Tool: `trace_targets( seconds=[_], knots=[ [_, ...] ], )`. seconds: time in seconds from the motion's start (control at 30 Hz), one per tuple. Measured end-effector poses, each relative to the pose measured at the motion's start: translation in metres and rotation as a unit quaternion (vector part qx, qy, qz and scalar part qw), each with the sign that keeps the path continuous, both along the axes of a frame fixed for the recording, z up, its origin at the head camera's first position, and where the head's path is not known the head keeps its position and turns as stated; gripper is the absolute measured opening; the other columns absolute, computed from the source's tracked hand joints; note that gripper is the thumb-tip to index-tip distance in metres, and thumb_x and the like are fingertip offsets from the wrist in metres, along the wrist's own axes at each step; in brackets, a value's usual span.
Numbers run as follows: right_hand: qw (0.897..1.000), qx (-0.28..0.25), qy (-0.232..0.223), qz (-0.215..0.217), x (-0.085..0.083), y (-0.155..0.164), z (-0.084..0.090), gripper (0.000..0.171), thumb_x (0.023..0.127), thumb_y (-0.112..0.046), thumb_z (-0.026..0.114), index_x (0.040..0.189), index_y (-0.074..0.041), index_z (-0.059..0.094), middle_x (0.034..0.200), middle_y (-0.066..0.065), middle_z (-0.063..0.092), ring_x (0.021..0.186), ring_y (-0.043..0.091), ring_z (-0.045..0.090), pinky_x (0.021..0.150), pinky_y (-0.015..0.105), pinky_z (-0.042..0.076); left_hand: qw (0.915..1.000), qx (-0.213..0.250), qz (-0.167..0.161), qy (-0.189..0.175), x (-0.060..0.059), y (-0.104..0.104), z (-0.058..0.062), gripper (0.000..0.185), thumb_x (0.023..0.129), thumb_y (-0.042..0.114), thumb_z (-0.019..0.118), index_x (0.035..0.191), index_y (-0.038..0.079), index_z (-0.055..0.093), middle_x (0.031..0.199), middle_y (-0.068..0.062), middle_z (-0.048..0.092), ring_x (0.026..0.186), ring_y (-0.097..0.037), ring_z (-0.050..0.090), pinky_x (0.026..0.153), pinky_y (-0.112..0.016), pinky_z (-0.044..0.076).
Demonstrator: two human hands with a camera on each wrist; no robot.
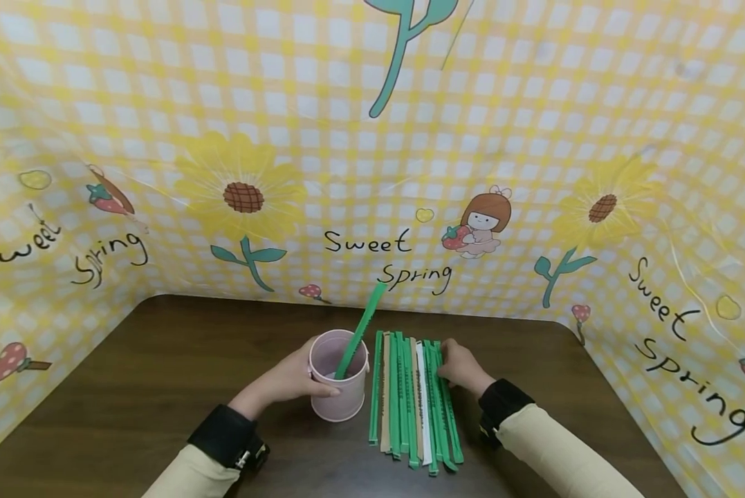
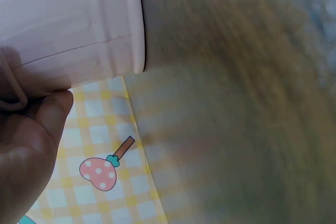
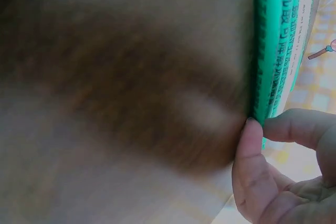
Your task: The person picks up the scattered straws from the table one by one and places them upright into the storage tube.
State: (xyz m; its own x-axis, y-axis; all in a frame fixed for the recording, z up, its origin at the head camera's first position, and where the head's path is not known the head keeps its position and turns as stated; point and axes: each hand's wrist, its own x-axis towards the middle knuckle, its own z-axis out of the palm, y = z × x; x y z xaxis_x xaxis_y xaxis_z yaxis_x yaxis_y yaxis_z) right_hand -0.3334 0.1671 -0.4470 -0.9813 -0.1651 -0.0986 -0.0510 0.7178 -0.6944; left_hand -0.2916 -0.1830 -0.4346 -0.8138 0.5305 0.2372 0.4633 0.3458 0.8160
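A small pale pink bucket (image 1: 341, 402) stands upright on the table, and my left hand (image 1: 290, 377) grips its side. One green paper-wrapped straw (image 1: 361, 330) leans inside it, its upper end sticking out past the rim. To the right lies a row of several wrapped straws (image 1: 403, 401), mostly green, with a few brown ones and a white one (image 1: 423, 408). At the row's right edge, my right hand (image 1: 464, 366) pinches the upper end of a green straw (image 3: 265, 51) between thumb and finger. In the left wrist view, the bucket's side (image 2: 63, 19) shows above the thumb.
Everything rests on a dark brown wooden table (image 1: 160, 373). Behind it and on both sides rises a yellow-and-white checked sheet (image 1: 360, 159) printed with flowers and lettering. Black bands (image 1: 223, 436) circle both wrists over pale sleeves.
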Motion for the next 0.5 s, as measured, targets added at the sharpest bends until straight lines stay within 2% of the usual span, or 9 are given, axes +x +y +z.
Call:
trace_targets(
  seconds=[0.1,0.2,0.27,0.33,0.43,0.5],
  knots=[
    [1.000,0.008,0.003,0.001,-0.0003,0.0010,-0.0005,0.054,0.092,0.006,0.060,0.142,0.012,0.042,0.081,0.012,0.060,0.052,0.016,0.043,0.054,0.029,0.040,1.0000,0.003,-0.009,-0.002,-0.0026,0.0011,0.0008,0.093,0.077,0.022,0.090,0.150,-0.001,0.038,0.141,-0.024,0.055,0.128,-0.039,0.055,0.102,-0.037,0.049],
    [1.000,0.013,0.010,-0.003,-0.0010,0.0022,-0.0016,0.056,0.091,0.008,0.059,0.143,0.011,0.041,0.065,0.005,0.050,0.047,0.014,0.037,0.053,0.028,0.036,1.0000,0.003,-0.007,-0.003,-0.0032,0.0021,0.0007,0.093,0.077,0.023,0.090,0.150,-0.001,0.037,0.141,-0.023,0.055,0.128,-0.038,0.056,0.103,-0.039,0.049],
    [1.000,0.017,0.016,-0.005,-0.0010,0.0032,-0.0025,0.055,0.091,0.008,0.059,0.143,0.012,0.041,0.061,0.002,0.047,0.046,0.014,0.036,0.052,0.028,0.036,1.0000,0.003,-0.004,-0.006,-0.0027,0.0023,-0.0004,0.093,0.077,0.023,0.090,0.150,-0.001,0.037,0.141,-0.023,0.055,0.127,-0.037,0.056,0.103,-0.040,0.049],
    [1.000,0.020,0.017,-0.006,-0.0010,0.0045,-0.0037,0.054,0.092,0.007,0.060,0.143,0.013,0.041,0.061,0.004,0.049,0.046,0.014,0.037,0.052,0.028,0.036,1.0000,-0.001,0.001,-0.005,-0.0016,0.0018,-0.0019,0.094,0.077,0.022,0.090,0.150,-0.001,0.037,0.140,-0.023,0.055,0.127,-0.037,0.056,0.102,-0.037,0.049],
    [0.999,0.027,0.019,-0.005,-0.0022,0.0065,-0.0027,0.054,0.094,0.003,0.062,0.142,0.014,0.041,0.071,0.009,0.062,0.046,0.014,0.040,0.052,0.029,0.039,1.0000,-0.003,0.001,-0.004,-0.0004,0.0007,-0.0024,0.094,0.076,0.021,0.091,0.150,-0.002,0.036,0.140,-0.024,0.055,0.126,-0.038,0.056,0.101,-0.034,0.049],
    [0.999,0.028,0.021,-0.006,-0.0049,0.0078,0.0019,0.054,0.094,0.003,0.062,0.142,0.015,0.041,0.076,0.014,0.064,0.046,0.013,0.040,0.052,0.029,0.040,1.0000,-0.003,-0.001,0.002,-0.0009,-0.0001,-0.0006,0.095,0.077,0.021,0.091,0.150,-0.002,0.036,0.140,-0.025,0.055,0.126,-0.038,0.056,0.101,-0.034,0.050]
  ],
)
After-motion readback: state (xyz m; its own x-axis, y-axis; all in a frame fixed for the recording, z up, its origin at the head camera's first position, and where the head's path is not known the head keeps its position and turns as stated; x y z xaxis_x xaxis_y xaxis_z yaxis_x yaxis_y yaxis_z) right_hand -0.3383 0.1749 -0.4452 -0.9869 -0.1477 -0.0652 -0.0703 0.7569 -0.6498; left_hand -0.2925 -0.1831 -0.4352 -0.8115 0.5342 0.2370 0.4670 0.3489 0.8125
